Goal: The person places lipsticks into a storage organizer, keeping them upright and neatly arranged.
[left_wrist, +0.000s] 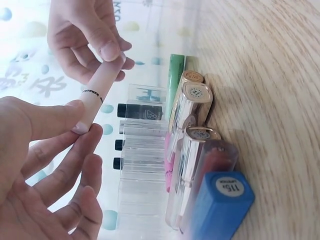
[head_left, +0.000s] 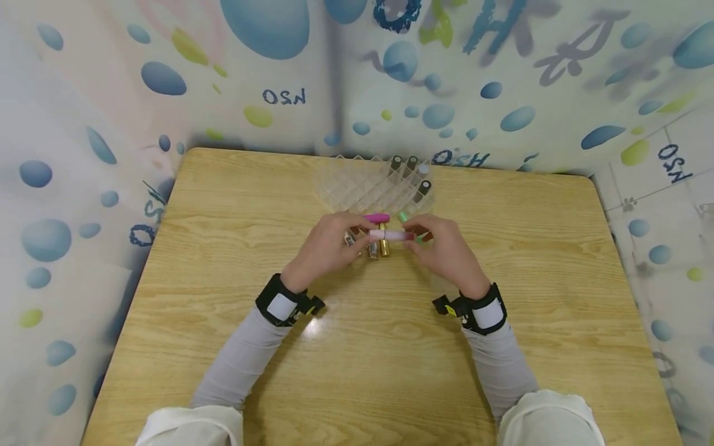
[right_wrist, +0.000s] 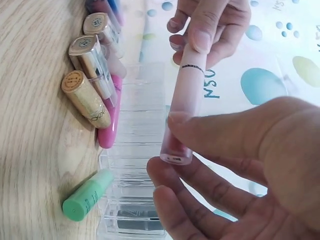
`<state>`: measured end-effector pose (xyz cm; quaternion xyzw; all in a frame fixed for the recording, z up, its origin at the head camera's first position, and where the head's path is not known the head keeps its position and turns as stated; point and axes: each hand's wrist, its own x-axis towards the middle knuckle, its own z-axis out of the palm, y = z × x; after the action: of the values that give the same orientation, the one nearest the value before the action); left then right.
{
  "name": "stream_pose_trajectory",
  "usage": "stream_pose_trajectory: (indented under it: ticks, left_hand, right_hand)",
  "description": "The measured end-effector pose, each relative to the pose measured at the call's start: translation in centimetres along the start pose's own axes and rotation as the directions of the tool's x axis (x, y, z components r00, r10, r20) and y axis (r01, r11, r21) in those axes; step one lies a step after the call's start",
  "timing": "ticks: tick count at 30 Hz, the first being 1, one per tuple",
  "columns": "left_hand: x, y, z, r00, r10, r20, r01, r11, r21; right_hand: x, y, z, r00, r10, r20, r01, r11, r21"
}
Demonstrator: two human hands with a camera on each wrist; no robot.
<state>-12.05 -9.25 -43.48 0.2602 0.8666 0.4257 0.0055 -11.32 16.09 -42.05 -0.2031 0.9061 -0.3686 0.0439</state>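
Observation:
A pale pink lip gloss tube [head_left: 395, 236] is held level between both hands, over the table. My left hand [head_left: 329, 244] pinches its white cap end between thumb and fingers. At the other end, where a darker red tint shows in the right wrist view, my right hand [head_left: 445, 249] grips the tube with thumb and fingers. Beneath and behind lie a gold lipstick [right_wrist: 86, 101], shiny metallic-capped tubes [left_wrist: 196, 102], a magenta tube [head_left: 377, 218] and a green tube [right_wrist: 88, 196]. A blue lipstick [left_wrist: 222, 205] marked 115 lies nearest the left wrist camera.
Behind the hands stands a clear organizer [head_left: 348, 189] with diamond-shaped compartments. Several dark lipsticks [head_left: 424, 189] and one with a pale top [head_left: 423, 169] stand in its right part. The wooden table [head_left: 385, 371] meets a patterned curtain [head_left: 357, 74] at its back edge.

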Motion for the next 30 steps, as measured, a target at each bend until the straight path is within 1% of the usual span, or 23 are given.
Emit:
stream_pose_trajectory:
  ticks: [4,8,14,19,25,27,30]
  left_hand:
    - [0.0,-0.2,-0.3,1.0,-0.013,-0.004,0.013,1.0,0.005]
    - [0.0,-0.3,-0.4,1.0,-0.015,-0.005,0.015,1.0,0.012]
    - [0.0,-0.4,-0.2,1.0,-0.023,0.019,0.023,1.0,-0.001]
    - [-0.1,-0.3,0.0,0.997,-0.045,0.061,0.044,0.999,0.009]
    - [0.0,0.0,0.4,0.992,-0.066,0.108,0.066,0.998,0.01]
    - [0.0,0.1,0.4,0.991,-0.061,0.116,0.06,0.998,0.006]
    - [0.0,0.4,0.6,0.993,-0.035,0.109,0.036,0.999,-0.003]
  right_hand:
    - [-0.1,0.1,-0.4,1.0,-0.006,-0.017,0.007,1.0,0.027]
    - [-0.1,0.0,-0.6,1.0,-0.003,-0.007,0.003,0.999,0.05]
    - [-0.2,-0.3,-0.9,1.0,0.005,-0.001,-0.005,0.996,0.092]
    - [-0.4,-0.5,-1.2,0.999,-0.047,-0.025,0.05,0.991,0.122]
    - [-0.7,-1.0,-1.3,0.991,-0.11,-0.076,0.122,0.976,0.178]
    - [-0.8,-1.1,-1.2,0.989,-0.118,-0.094,0.134,0.972,0.195]
    - [-0.8,-1.3,-1.2,0.986,-0.128,-0.11,0.148,0.968,0.204]
